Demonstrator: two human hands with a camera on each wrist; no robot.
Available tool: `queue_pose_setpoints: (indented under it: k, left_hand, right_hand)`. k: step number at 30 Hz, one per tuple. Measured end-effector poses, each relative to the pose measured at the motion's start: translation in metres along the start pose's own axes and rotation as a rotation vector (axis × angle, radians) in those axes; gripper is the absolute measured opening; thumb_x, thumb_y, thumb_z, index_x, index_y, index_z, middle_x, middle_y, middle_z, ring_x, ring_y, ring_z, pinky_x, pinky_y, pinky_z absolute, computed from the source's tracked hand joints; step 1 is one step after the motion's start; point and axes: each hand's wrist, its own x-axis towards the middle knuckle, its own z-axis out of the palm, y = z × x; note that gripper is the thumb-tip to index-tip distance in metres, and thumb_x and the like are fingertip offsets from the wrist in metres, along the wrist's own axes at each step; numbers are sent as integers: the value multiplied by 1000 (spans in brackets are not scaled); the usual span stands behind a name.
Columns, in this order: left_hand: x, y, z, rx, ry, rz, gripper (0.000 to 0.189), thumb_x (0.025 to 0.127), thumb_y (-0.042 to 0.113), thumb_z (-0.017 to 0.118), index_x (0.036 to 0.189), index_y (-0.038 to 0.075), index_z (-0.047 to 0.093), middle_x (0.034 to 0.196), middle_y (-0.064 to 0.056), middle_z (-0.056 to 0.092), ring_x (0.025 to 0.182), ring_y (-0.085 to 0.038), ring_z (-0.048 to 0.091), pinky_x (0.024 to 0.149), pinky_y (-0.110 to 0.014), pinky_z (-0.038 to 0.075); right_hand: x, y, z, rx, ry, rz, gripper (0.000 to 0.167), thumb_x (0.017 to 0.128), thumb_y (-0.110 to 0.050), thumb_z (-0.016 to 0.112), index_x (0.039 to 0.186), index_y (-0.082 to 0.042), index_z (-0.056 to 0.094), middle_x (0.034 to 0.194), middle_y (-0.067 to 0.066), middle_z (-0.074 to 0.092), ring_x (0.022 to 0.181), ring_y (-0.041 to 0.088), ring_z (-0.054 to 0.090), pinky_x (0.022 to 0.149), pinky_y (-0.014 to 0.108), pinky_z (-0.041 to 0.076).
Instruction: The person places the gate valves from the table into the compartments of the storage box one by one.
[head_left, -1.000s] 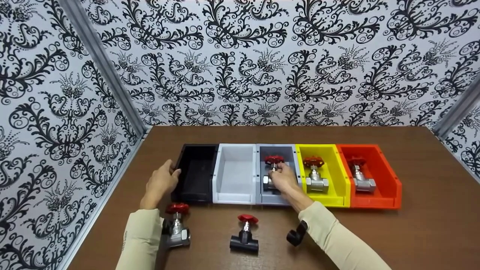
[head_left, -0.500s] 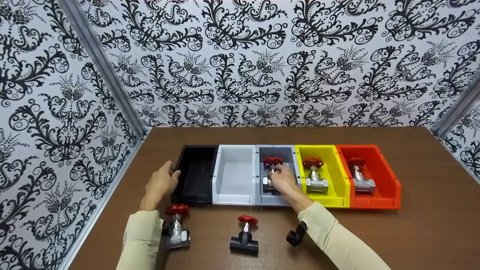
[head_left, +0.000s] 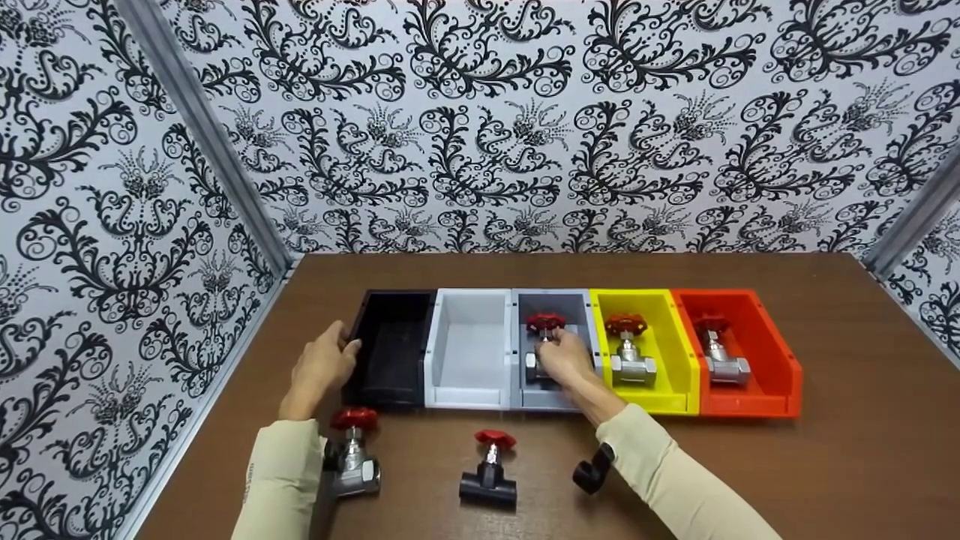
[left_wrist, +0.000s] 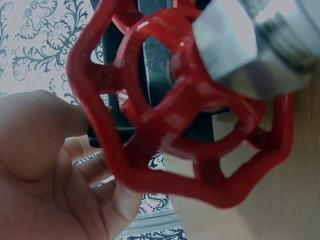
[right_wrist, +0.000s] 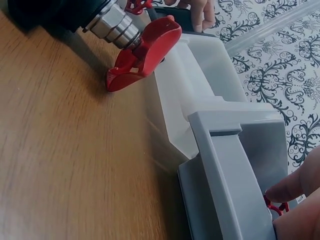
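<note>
Pinching a metal handwheel valve point(head_left: 545, 322) within the gray bin point(head_left: 544, 400), our right hand point(head_left: 568, 360) grips its neck. Our left hand point(head_left: 324, 365), fingers relaxed, is beside the black bin point(head_left: 390, 319), two places left of the gray bin. Nearer us than the gray bin stands a black-bodied valve point(head_left: 488, 489).

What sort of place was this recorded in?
Probably a small work booth: patterned walls border a brown table, which bears a row of coloured bins and red-handled valves.
</note>
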Motion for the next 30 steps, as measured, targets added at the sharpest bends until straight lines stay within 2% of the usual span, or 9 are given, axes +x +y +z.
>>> queue_pose_setpoints:
  k: [3,6,13,18,21,27,30]
  left_hand:
    - [1,-1,0,-1,-5,2,20,101,27,52,110,9,54,105,-13,67,92,-34,63,74,-52,47]
    - [0,-1,0,-3,-4,2,20,101,26,52,110,9,54,107,-13,67,93,-34,63,74,-53,47]
    - [-1,1,-1,-4,-12,-11,20,101,27,51,110,9,54,107,-14,66,96,-36,62,75,-53,46]
    - [0,0,0,-6,-16,-13,20,101,27,51,110,9,53,107,-14,65,95,-35,62,75,-52,46]
    - [0,1,0,-6,-19,-14,20,101,27,51,110,9,53,106,-14,65,94,-34,61,76,-52,45]
    - [-1,2,0,-6,-18,-11,21,101,27,51,111,8,54,107,-15,65,94,-35,61,76,-52,46]
    - [-1,2,0,3,-22,-4,21,102,26,51,111,8,54,108,-16,66,96,-36,62,77,-53,46]
  right_hand:
    - [-1,-1,0,7,-14,8,54,90,-9,52,140,9,46,130,26,57,107,30,53,93,42,46]
    - [-2,-2,0,-15,-30,6,55,91,-11,55,142,8,44,129,25,58,105,29,55,91,41,47]
    - [-8,-6,-4,-46,-70,-2,68,91,-15,59,151,2,31,146,28,44,123,35,51,103,48,43]
    - [-12,-8,-5,-38,-69,-25,67,89,-13,61,149,1,34,142,28,48,116,35,54,99,46,46]
    - [-14,-9,-6,-57,-70,-51,67,89,-13,62,148,1,35,140,28,49,116,35,54,100,46,45]
    - [-23,-12,-14,-143,-108,-101,73,88,-17,66,150,2,32,148,29,40,134,42,42,113,52,31]
    - [-28,-13,-19,-165,-131,-112,74,88,-20,67,150,2,32,151,29,37,140,43,36,116,54,25]
